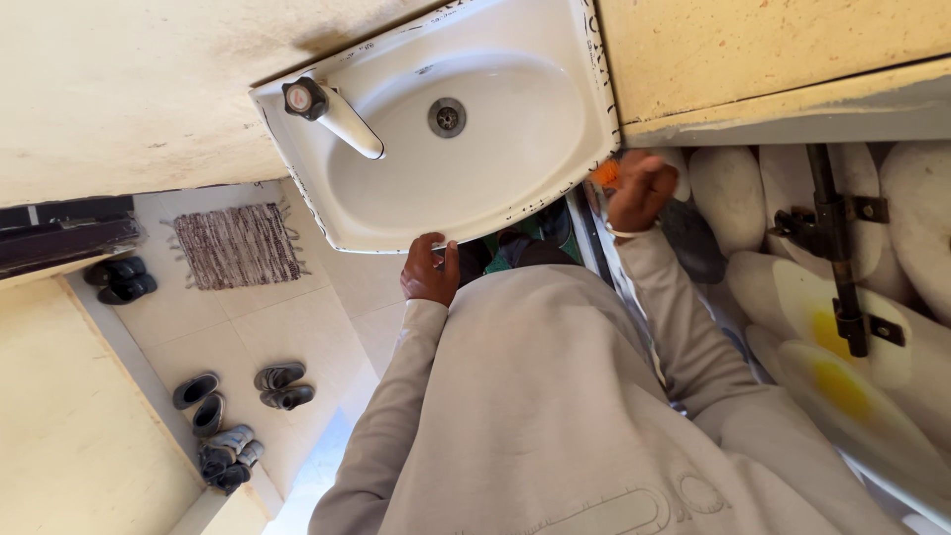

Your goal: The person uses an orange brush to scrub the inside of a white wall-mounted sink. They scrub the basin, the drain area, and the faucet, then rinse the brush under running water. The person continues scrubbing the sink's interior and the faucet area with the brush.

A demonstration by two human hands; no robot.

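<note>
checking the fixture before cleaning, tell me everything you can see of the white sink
The white sink is a glossy, ceramic-looking wall basin with an oval bowl and a metal drain in the middle. A white tap with a dark knob sits on its back ledge. The rim is scuffed with dark specks along the edges. The bowl looks dry and holds nothing. The left hand grips its front rim; the right hand, holding something orange, is at its side edge.

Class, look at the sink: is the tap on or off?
Off: no water leaves the tap, and the sink basin looks dry around the drain.
</note>
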